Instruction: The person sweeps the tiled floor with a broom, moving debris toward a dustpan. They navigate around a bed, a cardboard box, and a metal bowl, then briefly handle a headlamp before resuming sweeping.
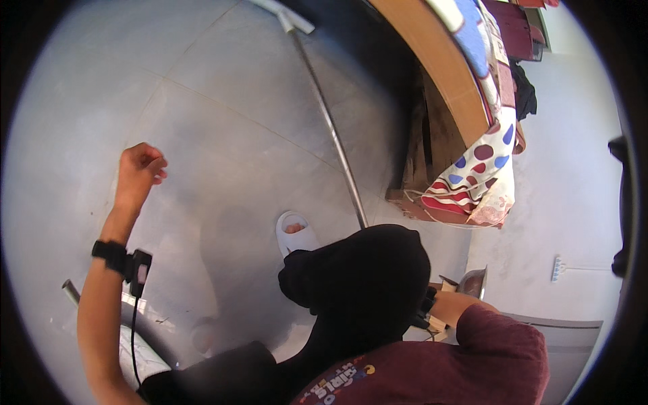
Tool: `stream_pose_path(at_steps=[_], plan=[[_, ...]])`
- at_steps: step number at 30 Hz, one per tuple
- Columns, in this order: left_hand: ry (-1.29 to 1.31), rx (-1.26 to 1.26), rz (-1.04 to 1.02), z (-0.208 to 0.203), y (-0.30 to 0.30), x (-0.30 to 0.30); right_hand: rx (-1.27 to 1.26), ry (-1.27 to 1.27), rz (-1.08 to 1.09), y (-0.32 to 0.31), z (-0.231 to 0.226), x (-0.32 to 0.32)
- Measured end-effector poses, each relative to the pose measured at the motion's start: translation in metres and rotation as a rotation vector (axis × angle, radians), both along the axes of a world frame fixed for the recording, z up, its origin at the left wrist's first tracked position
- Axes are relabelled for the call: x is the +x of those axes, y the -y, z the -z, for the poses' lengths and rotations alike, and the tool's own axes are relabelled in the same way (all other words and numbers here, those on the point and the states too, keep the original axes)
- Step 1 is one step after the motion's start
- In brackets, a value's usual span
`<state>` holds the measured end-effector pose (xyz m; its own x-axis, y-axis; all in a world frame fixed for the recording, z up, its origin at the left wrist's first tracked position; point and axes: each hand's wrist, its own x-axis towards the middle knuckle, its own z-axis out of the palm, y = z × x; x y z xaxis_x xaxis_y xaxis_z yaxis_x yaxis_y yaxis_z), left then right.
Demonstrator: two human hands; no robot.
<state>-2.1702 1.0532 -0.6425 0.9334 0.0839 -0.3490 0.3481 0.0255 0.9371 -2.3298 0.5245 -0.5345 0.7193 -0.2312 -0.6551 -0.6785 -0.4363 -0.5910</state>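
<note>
My left hand [142, 172] is raised over the floor at the left, its fingers loosely curled in with nothing seen in them. A black strap with a small device [140, 270] and a cable is on that wrist. Behind my bent knee in black trousers [364, 283], my right hand is hidden; only the right forearm [455, 307] and part of a dark wristband show. A metal-poled floor mop or squeegee [331, 128] slants from a pale crossbar head at the top down to my knee, where its lower end disappears. Whether my right hand touches it cannot be told.
My foot in a white slipper [297, 233] stands on the grey tiled floor [223, 142]. A wooden bed frame [442, 61] with a patterned cloth [482, 162] runs along the upper right. A metal bowl [474, 282] sits beyond my knee, and a tube end [70, 291] shows lower left.
</note>
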Motion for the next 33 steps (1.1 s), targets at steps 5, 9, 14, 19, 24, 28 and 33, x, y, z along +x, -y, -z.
stream_pose_path(at_steps=[5, 9, 14, 19, 24, 28, 33], plan=[[0.017, 0.167, 0.008, 0.034, -0.021, -0.033, 0.054, -0.058, 0.166, -0.014, 0.009, 0.091], [0.06, 0.244, -0.036, 0.057, -0.028, -0.04, 0.206, 0.074, 0.266, -0.034, 0.027, 0.141], [-0.032, 0.096, -0.149, 0.048, -0.007, -0.023, 0.135, 0.117, 0.396, -0.019, 0.04, 0.175], [-0.288, -0.394, -0.166, 0.011, 0.065, 0.001, 0.114, 0.102, 0.544, 0.007, 0.066, 0.163], [-0.328, -0.626, 0.054, -0.027, 0.127, 0.025, 0.157, 0.056, 0.664, 0.005, 0.092, 0.134], [-0.269, -0.713, 0.173, -0.032, 0.15, 0.042, 0.147, 0.034, 0.686, -0.002, 0.104, 0.123], [-0.33, -0.77, 0.142, -0.016, 0.168, 0.047, 0.174, 0.012, 0.676, -0.002, 0.107, 0.12]])
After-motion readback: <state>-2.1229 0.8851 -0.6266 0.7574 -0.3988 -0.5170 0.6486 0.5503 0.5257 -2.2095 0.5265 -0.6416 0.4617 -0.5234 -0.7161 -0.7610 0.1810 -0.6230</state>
